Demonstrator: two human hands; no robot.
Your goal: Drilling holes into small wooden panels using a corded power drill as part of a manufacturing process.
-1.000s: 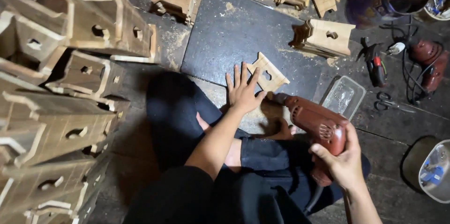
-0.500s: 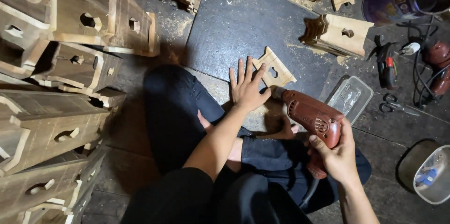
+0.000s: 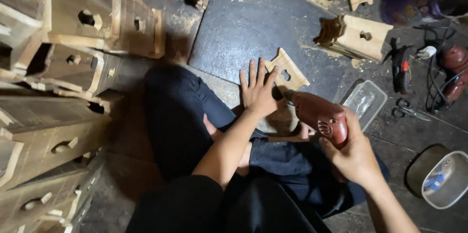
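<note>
I sit cross-legged on the floor in dark trousers. My left hand (image 3: 258, 90) lies flat, fingers spread, on a small flat wooden piece (image 3: 288, 73) with a cut-out, which rests at the near edge of a dark board (image 3: 248, 28). My right hand (image 3: 355, 154) grips a red electric drill (image 3: 321, 117), whose nose points up-left at the wooden piece just beside my left hand. The drill's tip is hidden behind my hand.
Stacked wooden boxes (image 3: 58, 91) with cut-out holes fill the left side. More wooden parts (image 3: 355, 37) lie beyond the board. A clear plastic tray (image 3: 365, 100), scissors (image 3: 408, 111), another red tool with cables (image 3: 451, 74) and a container (image 3: 446, 179) sit at right.
The view has shifted slightly. My left hand stays pressed on the wooden piece, and the drill has edged closer to it.
</note>
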